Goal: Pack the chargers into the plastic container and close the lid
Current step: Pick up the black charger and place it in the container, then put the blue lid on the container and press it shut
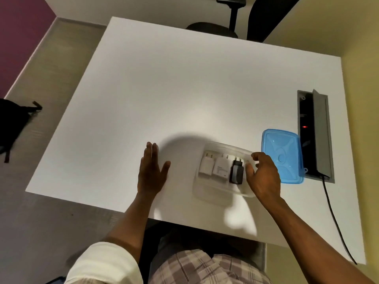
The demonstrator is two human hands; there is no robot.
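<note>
- White table [184,95] fills most of the view; all task items sit at its near-right part, roughly 4 to 5 o'clock from the table centre.
- Clear plastic container [221,189], lid off, lies flat on the table.
- Three chargers inside it, side by side, prongs pointing to 12 o'clock: white charger [205,166] leftmost, second white charger [221,170] in the middle, black charger [236,173] on the right. They touch or nearly touch each other.
- Blue lid [282,155] lies flat on the table at 3 o'clock of the container, just beside it, partly behind the right hand.
- Right hand [264,177] is at the container's right end, at 3 o'clock of the black charger. Fingers curled but apart; thumb and fingertips are around the container's right rim. Cannot tell whether it actually grips the rim or only touches it.
- Left hand [150,171] lies flat, palm down on the table at 9 o'clock of the container, near but clear of it. Fingers spread, holding nothing.
- Cable box [315,132] recessed in the table at 3 o'clock of the lid, flap up, a red light inside; black cable [336,222] runs from it toward 6 o'clock.
- Black office chair [231,23] beyond the far edge at 12 o'clock.
</note>
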